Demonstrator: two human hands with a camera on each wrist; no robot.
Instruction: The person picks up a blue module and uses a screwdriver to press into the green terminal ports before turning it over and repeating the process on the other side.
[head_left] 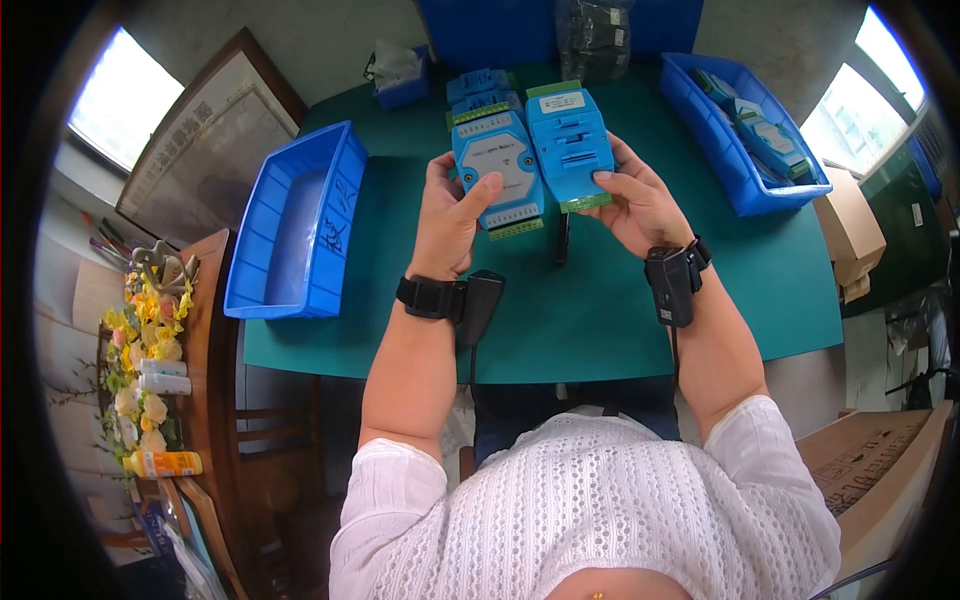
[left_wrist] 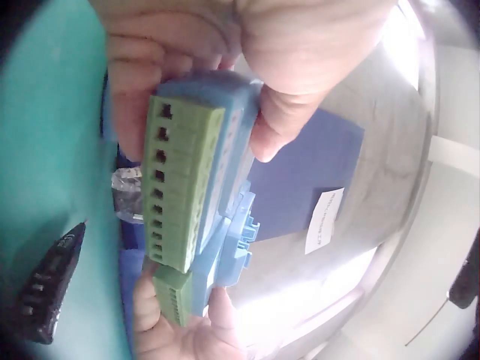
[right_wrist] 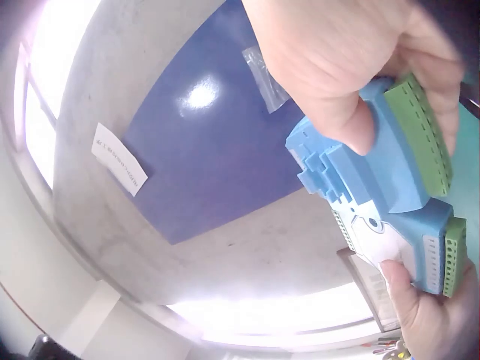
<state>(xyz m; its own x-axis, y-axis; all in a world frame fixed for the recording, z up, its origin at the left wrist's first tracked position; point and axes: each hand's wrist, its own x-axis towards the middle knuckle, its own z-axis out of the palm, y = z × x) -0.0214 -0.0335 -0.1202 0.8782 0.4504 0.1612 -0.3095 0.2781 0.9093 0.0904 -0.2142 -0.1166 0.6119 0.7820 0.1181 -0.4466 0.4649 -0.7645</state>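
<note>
My left hand (head_left: 452,215) grips a blue module (head_left: 497,170) with a grey-white label face and green terminal strips, thumb on its front. A second blue module (head_left: 570,140), its slotted back showing, is pinched in my right hand (head_left: 640,205) by the lower corner. The two modules are held side by side above the table, edges touching or nearly so. In the left wrist view the green terminal strip (left_wrist: 176,184) of the left module faces the camera. The right wrist view shows my right thumb on the blue casing (right_wrist: 390,161).
An empty blue bin (head_left: 300,225) stands at the left of the green table (head_left: 400,340). Another blue bin (head_left: 740,180) at the right holds several modules. More modules (head_left: 480,85) lie behind my hands; a black pen-like tool (left_wrist: 52,285) lies below them.
</note>
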